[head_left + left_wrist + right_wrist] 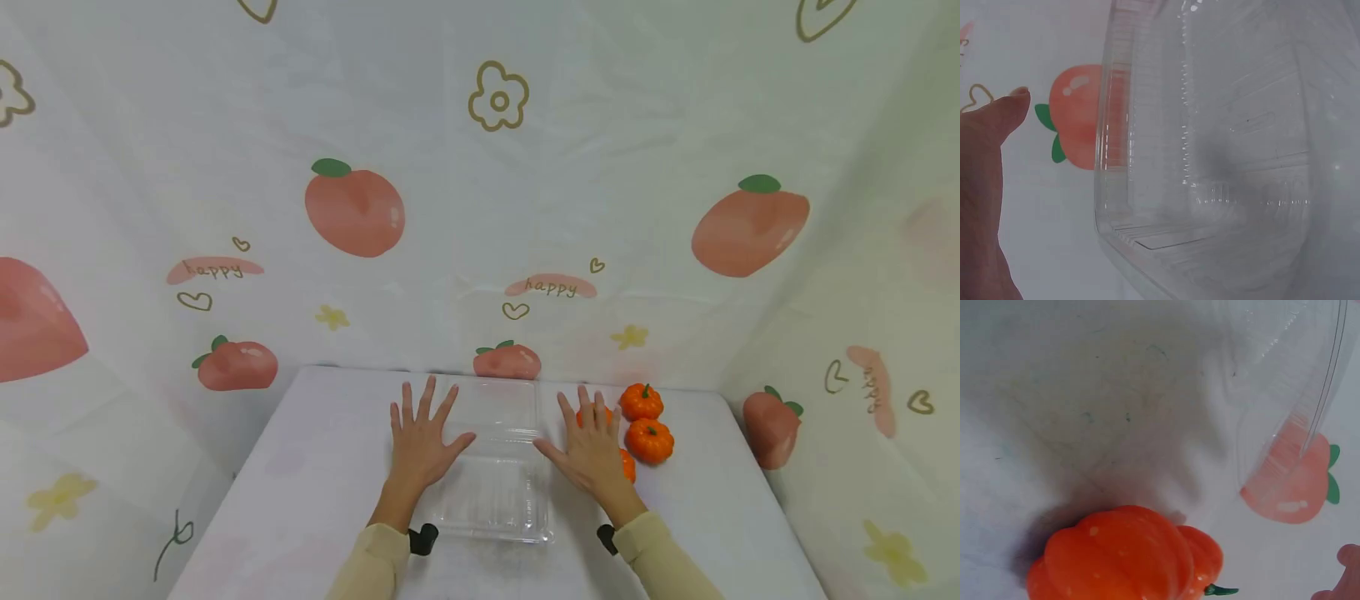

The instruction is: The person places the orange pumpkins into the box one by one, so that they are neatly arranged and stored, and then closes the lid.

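Observation:
A clear plastic clamshell box point(491, 492) lies opened out on the white table, its lid point(498, 404) folded back toward the wall. Over the box's left side my left hand point(422, 450) spreads its fingers and holds nothing. My right hand point(592, 454) hovers to the right of the box, fingers spread too, partly covering two of the small orange pumpkins point(650, 441). Another pumpkin point(641, 402) with a dark green stem sits behind that one. In the right wrist view, a ribbed orange pumpkin point(1122, 556) shows close below, apart from the visible fingertips.
A white cloth printed with peaches point(355, 212) hangs behind the table point(300, 500) and along both sides. Black straps with small devices point(423, 539) sit at the wrists, by the pale yellow sleeves point(371, 562).

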{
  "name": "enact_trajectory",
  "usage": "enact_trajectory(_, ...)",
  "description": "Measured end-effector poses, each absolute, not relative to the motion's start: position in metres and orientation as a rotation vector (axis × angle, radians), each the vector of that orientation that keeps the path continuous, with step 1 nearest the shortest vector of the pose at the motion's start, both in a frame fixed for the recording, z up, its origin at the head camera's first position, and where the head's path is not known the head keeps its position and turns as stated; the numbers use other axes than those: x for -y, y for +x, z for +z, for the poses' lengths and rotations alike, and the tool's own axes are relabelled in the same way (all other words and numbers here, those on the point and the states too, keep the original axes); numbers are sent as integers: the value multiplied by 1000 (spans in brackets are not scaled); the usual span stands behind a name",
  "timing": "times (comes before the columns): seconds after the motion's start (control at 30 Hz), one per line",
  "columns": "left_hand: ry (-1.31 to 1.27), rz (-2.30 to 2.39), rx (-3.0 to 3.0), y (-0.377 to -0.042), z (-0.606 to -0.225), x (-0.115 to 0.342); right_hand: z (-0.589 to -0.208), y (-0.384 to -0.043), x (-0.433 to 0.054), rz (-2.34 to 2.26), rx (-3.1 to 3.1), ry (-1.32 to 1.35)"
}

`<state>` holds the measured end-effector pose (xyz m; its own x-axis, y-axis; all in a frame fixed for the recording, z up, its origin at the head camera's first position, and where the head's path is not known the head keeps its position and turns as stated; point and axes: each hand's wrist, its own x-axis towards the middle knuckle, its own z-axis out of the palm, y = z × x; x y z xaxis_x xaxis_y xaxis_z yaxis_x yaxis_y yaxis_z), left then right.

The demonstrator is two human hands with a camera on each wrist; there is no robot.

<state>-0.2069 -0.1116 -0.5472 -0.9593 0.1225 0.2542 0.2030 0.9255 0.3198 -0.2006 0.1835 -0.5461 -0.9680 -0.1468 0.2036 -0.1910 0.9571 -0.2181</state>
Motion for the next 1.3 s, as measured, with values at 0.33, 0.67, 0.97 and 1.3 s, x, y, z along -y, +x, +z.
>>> enact_trajectory(0.33, -214, -565, 2877, -205, -551, 121, -553, -194, -200, 363, 2900, 213)
enact_trajectory(0.67, -175, -636, 2857, -206, -552, 133, -562, -184, -225, 471, 2897, 138)
enact_trajectory(0.97, -122, -741, 2847, -201, -556, 148, -569, -177, -242, 501, 2946, 131)
enact_trajectory(1.3, -99, -902, 2844, -197, -565, 164, -588, -169, -254, 541, 2820, 185)
